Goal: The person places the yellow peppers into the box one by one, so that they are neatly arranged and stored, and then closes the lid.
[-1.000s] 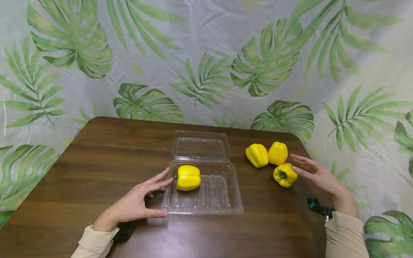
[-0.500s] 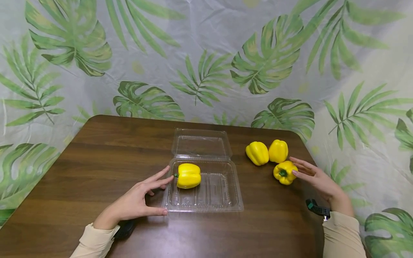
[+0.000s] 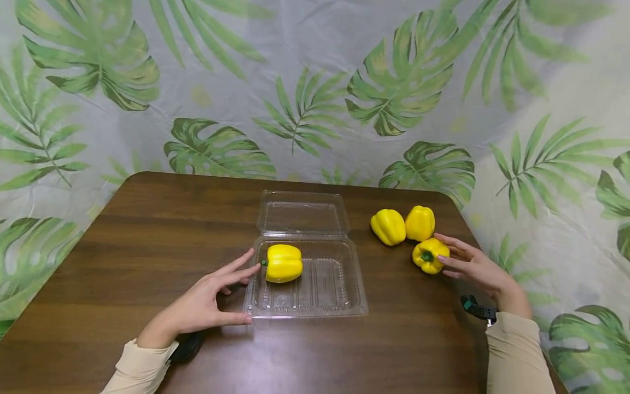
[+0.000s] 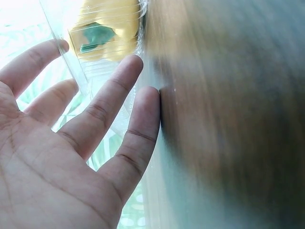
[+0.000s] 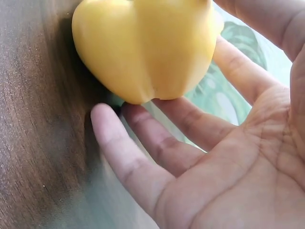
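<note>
My left hand [image 3: 202,301], fingers spread and straight, rests at the left side of a clear plastic clamshell container [image 3: 339,303]; its thumb lies by the near left corner. Inside the container's base a yellow bell pepper [image 3: 284,264] lies on its side, green stem toward my left fingertips. In the left wrist view that pepper [image 4: 119,24] shows through the clear wall. My right hand [image 3: 479,271] reaches round another yellow bell pepper [image 3: 424,253], thumb on the near side, fingers at the far side. The right wrist view has fingertips right at this pepper's [image 5: 138,52] end, fingers only lightly bent.
Two more yellow bell peppers, one on the left [image 3: 388,227] and one on the right [image 3: 420,223], stand just behind the right hand's pepper. The container's lid [image 3: 302,213] lies folded back. A leaf-patterned cloth [image 3: 295,65] hangs behind the brown wooden table [image 3: 162,230].
My right hand has moved left and closer round the nearest pepper, its thumb now over the pepper's side. The left hand keeps its place at the container. The head view has shifted slightly.
</note>
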A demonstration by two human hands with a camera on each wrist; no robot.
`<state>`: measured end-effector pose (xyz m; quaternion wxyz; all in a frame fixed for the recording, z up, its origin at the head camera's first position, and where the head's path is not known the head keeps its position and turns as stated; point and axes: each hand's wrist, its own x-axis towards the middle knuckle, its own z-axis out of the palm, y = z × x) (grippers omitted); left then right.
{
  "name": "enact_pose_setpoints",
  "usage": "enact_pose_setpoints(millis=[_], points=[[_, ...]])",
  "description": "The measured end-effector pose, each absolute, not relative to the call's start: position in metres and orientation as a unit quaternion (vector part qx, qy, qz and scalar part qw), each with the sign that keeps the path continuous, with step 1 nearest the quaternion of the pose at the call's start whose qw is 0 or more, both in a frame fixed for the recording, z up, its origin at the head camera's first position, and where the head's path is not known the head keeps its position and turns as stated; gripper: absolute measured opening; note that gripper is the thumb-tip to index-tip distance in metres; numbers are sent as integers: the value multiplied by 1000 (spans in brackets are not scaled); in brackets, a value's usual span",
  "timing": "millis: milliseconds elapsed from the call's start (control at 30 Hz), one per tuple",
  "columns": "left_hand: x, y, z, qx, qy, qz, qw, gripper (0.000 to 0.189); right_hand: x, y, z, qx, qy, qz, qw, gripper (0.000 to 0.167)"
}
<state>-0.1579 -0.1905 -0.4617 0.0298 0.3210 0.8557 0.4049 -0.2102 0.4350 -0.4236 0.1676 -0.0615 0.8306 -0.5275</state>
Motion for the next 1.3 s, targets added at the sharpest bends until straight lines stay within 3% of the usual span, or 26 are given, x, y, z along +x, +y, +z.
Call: enact_pose_setpoints(millis=[1300], points=[[-158, -191, -462, 321, 854, 408, 33, 93, -203, 416, -419, -70, 836, -510, 190, 71]])
